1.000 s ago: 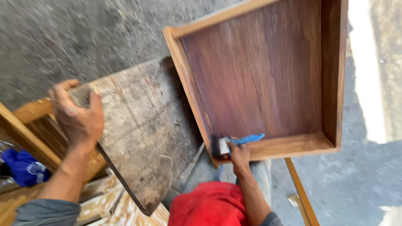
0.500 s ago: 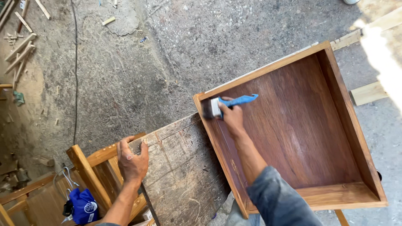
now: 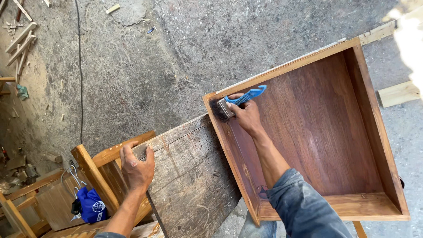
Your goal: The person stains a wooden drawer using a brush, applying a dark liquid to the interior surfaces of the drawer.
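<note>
My right hand [image 3: 246,115] is closed around a brush [image 3: 238,100] with a blue handle. Its dark bristles touch the far left corner inside the wooden box [image 3: 308,132], against the left wall. My left hand [image 3: 137,165] lies flat, fingers spread a little, on the edge of an old grey board [image 3: 189,176] beside the box; it holds nothing. A blue bag [image 3: 90,205] hangs on the wooden frame [image 3: 88,165] near it.

Small blue pouch [image 3: 90,205] with round white emblem, hanging beside wooden frame [image 3: 88,165] at lower left. Dark round stamp [image 3: 263,192] inside wooden box [image 3: 291,66], near corner.
</note>
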